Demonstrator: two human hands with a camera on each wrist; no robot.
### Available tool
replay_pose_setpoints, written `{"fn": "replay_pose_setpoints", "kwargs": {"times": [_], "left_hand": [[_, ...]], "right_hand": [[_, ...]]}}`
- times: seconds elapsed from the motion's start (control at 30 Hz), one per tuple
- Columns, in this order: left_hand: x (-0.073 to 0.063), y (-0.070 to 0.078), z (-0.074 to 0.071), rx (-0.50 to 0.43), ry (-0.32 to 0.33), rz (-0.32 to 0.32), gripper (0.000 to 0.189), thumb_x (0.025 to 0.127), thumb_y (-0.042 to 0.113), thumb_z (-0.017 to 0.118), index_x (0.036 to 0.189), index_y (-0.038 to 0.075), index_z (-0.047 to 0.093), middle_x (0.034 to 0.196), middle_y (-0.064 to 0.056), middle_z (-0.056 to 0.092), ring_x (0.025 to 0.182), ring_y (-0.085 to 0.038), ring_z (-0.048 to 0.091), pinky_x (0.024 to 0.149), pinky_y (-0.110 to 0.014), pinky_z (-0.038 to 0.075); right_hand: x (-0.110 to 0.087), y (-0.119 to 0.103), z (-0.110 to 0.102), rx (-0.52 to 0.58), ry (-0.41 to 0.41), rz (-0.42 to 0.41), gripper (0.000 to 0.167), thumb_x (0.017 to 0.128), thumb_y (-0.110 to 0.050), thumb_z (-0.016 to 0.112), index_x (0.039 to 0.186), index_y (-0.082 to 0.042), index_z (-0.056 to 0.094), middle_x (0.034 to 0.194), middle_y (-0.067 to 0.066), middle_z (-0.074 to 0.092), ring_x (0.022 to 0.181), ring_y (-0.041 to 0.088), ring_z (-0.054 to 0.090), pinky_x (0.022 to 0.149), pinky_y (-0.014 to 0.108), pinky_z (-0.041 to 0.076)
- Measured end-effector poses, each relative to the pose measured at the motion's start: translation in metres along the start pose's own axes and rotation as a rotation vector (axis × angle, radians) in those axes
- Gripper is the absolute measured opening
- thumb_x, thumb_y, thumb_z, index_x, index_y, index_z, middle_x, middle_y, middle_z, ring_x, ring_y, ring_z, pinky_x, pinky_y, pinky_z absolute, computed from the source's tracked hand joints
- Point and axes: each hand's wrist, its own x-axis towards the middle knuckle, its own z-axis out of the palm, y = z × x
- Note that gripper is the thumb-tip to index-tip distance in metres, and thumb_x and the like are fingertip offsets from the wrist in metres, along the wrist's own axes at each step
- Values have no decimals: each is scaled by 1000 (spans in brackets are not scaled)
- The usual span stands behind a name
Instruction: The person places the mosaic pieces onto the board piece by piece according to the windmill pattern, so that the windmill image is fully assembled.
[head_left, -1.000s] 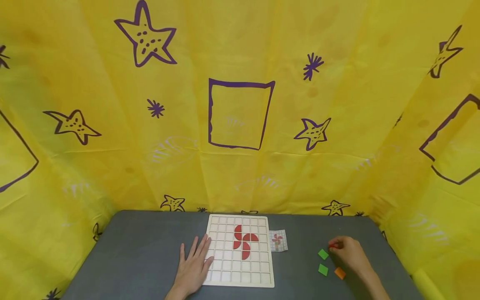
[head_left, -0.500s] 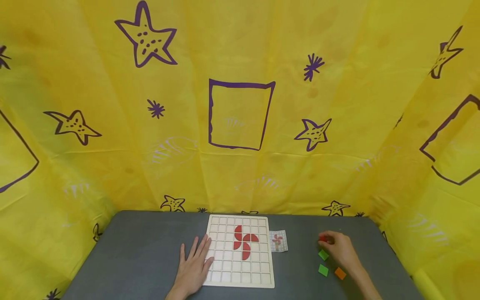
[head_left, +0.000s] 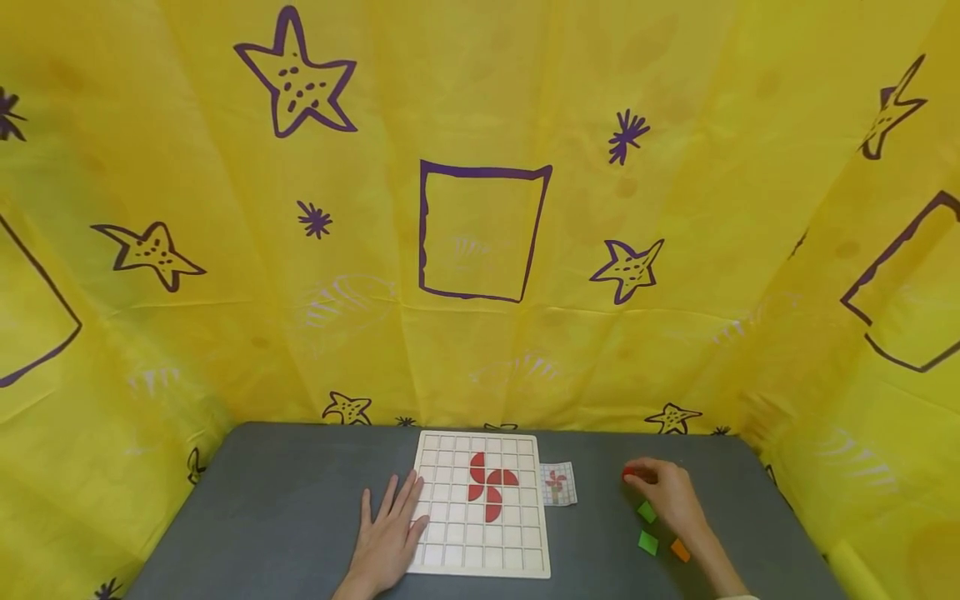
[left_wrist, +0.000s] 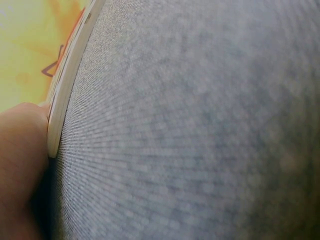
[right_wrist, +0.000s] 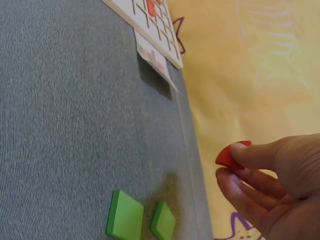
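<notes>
My right hand (head_left: 670, 496) pinches a small red quarter-circle tile (right_wrist: 231, 157) between thumb and fingers, raised above the grey tabletop. Flat with fingers spread, my left hand (head_left: 385, 537) rests at the left edge of a white grid board (head_left: 480, 550), its fingertips over the border. Several red quarter-circle tiles (head_left: 502, 477) lie in the board's cells, forming a pinwheel shape. A paper card (head_left: 557, 485) printted with a similar red pinwheel and a brownish stem touches the board's right side. In the left wrist view only the thumb and the board's edge show.
Two green square tiles (head_left: 648, 543) and an orange tile (head_left: 680, 550) lie on the grey table (head_left: 592, 533), near my right forearm. A yellow curtain (head_left: 480, 350) with purple starfish drawings encloses the table's back and sides.
My right hand has moved left and slightly away from me, carrying the red tile from beside the green tiles. My left hand and the board stay in place.
</notes>
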Motion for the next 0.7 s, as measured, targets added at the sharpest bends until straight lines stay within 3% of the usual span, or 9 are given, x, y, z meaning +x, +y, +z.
{"fn": "replay_pose_setpoints", "kwargs": {"times": [0.17, 0.43, 0.57, 0.7], "left_hand": [[0, 0, 1, 5, 11, 0, 57, 103, 41, 44, 151, 11, 38, 158, -5, 32, 146, -36, 24, 111, -68, 1], [-2, -1, 4, 5, 38, 17, 57, 102, 40, 48, 149, 10, 41, 157, -7, 35, 144, -38, 26, 110, -69, 3], [-2, -1, 5, 2, 79, 40, 55, 101, 38, 49, 148, 9, 43, 155, -8, 37, 142, -40, 29, 109, -70, 4], [-2, 0, 4, 9, 78, 38, 56, 101, 38, 49, 149, 9, 42, 156, -7, 37, 143, -39, 28, 109, -69, 4]], "right_hand": [[1, -5, 6, -17, 20, -40, 20, 86, -2, 72, 105, 1, 74, 94, 10, 74, 84, 24, 69, 68, 27, 56], [5, -14, 18, 84, 45, -17, 20, 82, 2, 75, 102, 3, 74, 86, 7, 74, 77, 17, 69, 66, 23, 54], [7, -18, 23, 68, 41, -33, 19, 82, 0, 75, 101, 1, 75, 89, 6, 75, 81, 18, 70, 69, 25, 56], [8, -21, 27, 58, 46, -67, 17, 82, 1, 75, 99, -1, 76, 91, 6, 74, 85, 22, 70, 74, 29, 57]]}}
